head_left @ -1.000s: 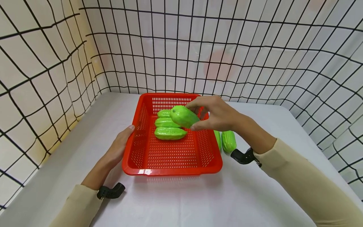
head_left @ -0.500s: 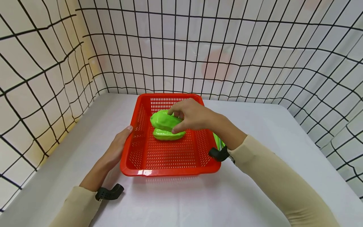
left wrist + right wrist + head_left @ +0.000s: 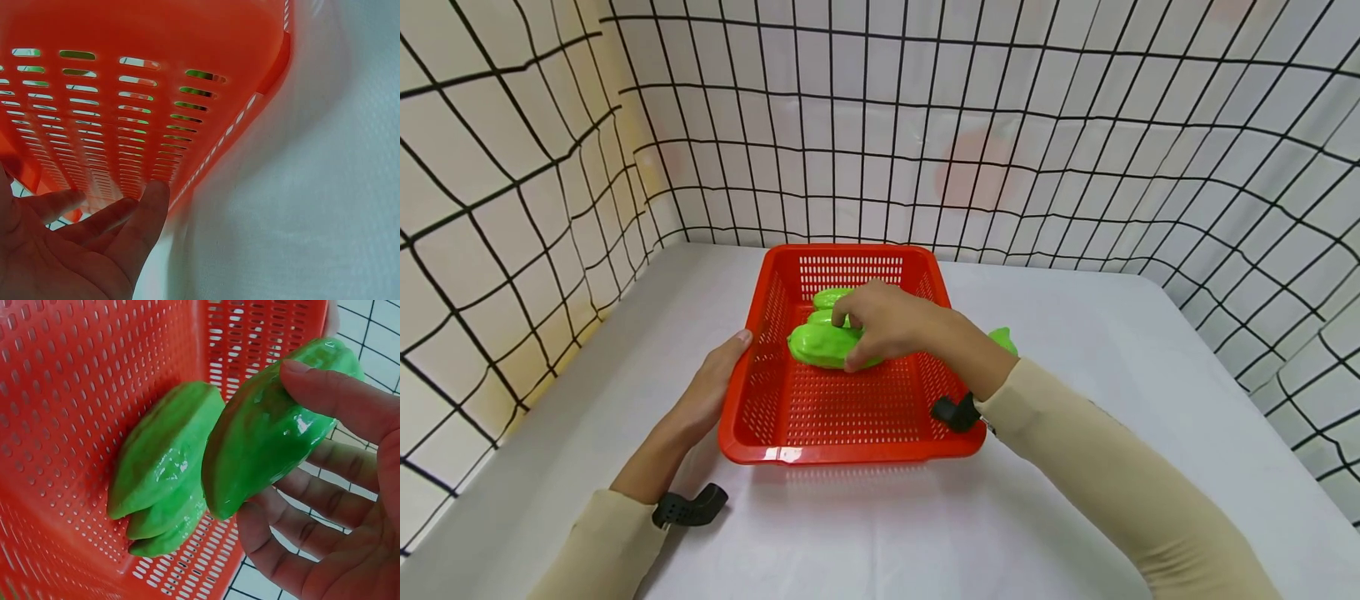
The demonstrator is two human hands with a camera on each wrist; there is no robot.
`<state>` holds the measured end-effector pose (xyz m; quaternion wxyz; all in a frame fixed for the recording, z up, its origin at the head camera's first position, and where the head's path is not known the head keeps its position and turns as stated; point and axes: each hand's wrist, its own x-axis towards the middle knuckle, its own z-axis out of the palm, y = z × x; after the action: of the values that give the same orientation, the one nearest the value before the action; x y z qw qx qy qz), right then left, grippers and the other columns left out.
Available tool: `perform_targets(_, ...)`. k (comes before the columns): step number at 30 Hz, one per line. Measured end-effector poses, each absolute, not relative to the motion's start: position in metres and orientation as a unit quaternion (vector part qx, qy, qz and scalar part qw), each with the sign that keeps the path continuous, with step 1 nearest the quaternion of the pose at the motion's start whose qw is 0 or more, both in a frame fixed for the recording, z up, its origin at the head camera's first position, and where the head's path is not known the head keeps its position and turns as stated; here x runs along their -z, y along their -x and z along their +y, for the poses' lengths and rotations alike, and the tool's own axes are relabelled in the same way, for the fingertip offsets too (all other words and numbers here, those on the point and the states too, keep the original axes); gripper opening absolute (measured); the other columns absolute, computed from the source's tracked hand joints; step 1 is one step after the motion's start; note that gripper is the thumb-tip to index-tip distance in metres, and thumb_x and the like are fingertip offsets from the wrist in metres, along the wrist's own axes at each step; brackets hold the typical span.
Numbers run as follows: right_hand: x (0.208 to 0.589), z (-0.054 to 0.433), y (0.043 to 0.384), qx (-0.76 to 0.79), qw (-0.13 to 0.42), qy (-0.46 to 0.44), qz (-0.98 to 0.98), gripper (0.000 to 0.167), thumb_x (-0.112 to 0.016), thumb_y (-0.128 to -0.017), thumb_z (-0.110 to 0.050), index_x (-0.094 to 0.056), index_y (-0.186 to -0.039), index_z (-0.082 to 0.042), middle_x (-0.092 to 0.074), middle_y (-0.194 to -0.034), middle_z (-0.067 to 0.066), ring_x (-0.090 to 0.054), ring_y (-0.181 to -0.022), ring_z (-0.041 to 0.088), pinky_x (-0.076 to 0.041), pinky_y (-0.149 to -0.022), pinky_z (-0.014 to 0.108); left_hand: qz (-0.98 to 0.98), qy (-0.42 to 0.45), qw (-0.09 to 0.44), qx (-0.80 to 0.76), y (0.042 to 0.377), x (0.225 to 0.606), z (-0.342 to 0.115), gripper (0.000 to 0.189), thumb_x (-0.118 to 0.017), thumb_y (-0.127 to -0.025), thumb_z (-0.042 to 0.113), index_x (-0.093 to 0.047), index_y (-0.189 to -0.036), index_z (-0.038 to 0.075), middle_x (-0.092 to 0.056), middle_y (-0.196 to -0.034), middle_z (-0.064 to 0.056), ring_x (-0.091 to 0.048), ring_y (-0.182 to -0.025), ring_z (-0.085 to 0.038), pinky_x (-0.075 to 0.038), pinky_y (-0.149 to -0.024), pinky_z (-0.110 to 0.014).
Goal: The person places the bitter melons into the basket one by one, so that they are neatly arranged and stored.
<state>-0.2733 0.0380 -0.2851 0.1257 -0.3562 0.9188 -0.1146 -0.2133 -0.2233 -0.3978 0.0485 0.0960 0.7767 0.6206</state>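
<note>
A red perforated basket (image 3: pixel 853 455) holds several glossy, ridged green fruits (image 3: pixel 164 450) lying side by side. Over the nearest of them, my right hand (image 3: pixel 891 321) pinches another plump green fruit (image 3: pixel 822 346), which tapers at its end. The thumb presses one side and the fingertips the other (image 3: pixel 269 428). In the head view this held fruit covers most of the front one in the row. My left hand (image 3: pixel 711 387) is at the basket's left side, thumb tip by the rim, with straight fingers (image 3: pixel 140 231) against the outer perforated wall.
Another green fruit (image 3: pixel 1002 340) lies on the white tabletop (image 3: pixel 1120 350) right of the basket, partly hidden by my right forearm. A black wire grid (image 3: pixel 895 150) stands along the back and both sides.
My right hand has carried the green fruit left and down into the basket, from above its right part to over the front fruit. The left hand has stayed at the basket's side.
</note>
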Motion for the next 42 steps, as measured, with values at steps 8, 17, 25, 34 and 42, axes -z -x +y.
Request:
perform_targets(8, 0.299, 0.031, 0.276, 0.075, 0.143, 0.353, 0.921, 0.053, -0.089, -0.078, -0.029, -0.066, -0.121, -0.008, -0.064, -0.104, 0.003, -0.055, -0.100, 0.020, -0.052, -0.083, 0.031, 0.774, -0.099, 0.049, -0.623, 0.214, 0.399, -0.224, 0.069, -0.027, -0.108, 0.056, -0.038, -0.150, 0.002, -0.061, -0.119, -0.031, -0.075, -0.084, -0.029, -0.062, -0.075, -0.038)
perform_targets(17, 0.315, 0.032, 0.279, 0.065, 0.140, 0.353, 0.923, 0.047, -0.091, -0.076, -0.029, -0.063, -0.110, -0.011, -0.062, -0.100, 0.000, -0.052, -0.098, 0.020, -0.050, -0.080, 0.029, 0.775, -0.106, 0.050, -0.621, 0.215, 0.398, -0.223, 0.068, -0.026, -0.109, 0.053, -0.039, -0.148, 0.000, -0.062, -0.113, -0.030, -0.075, -0.080, -0.027, -0.063, -0.073, -0.037)
perform_targets(25, 0.322, 0.031, 0.281, 0.060, 0.150, 0.353, 0.922, 0.047, -0.091, -0.076, -0.028, -0.062, -0.109, -0.010, -0.062, -0.097, 0.002, -0.055, -0.095, 0.022, -0.049, -0.078, 0.031, 0.777, -0.102, 0.049, -0.619, 0.215, 0.397, -0.223, 0.067, -0.027, -0.109, 0.053, -0.040, -0.148, 0.001, -0.062, -0.112, -0.029, -0.075, -0.079, -0.025, -0.063, -0.073, -0.035)
perform_targets(34, 0.328, 0.031, 0.284, 0.035, 0.161, 0.354, 0.921, 0.045, -0.092, -0.075, -0.033, -0.061, -0.099, -0.013, -0.062, -0.094, 0.001, -0.056, -0.092, 0.021, -0.049, -0.076, 0.029, 0.776, -0.103, 0.048, -0.621, 0.213, 0.396, -0.225, 0.067, -0.027, -0.109, 0.052, -0.038, -0.149, 0.000, -0.061, -0.111, -0.030, -0.074, -0.078, -0.023, -0.063, -0.073, -0.033)
perform_targets(42, 0.332, 0.034, 0.287, 0.047, 0.170, 0.344, 0.922, 0.045, -0.092, -0.075, -0.038, -0.061, -0.096, -0.012, -0.061, -0.093, 0.004, -0.053, -0.090, 0.022, -0.047, -0.073, 0.029, 0.776, -0.102, 0.050, -0.620, 0.214, 0.397, -0.224, 0.067, -0.027, -0.109, 0.053, -0.037, -0.150, 0.002, -0.061, -0.115, -0.029, -0.074, -0.080, -0.024, -0.063, -0.073, -0.035)
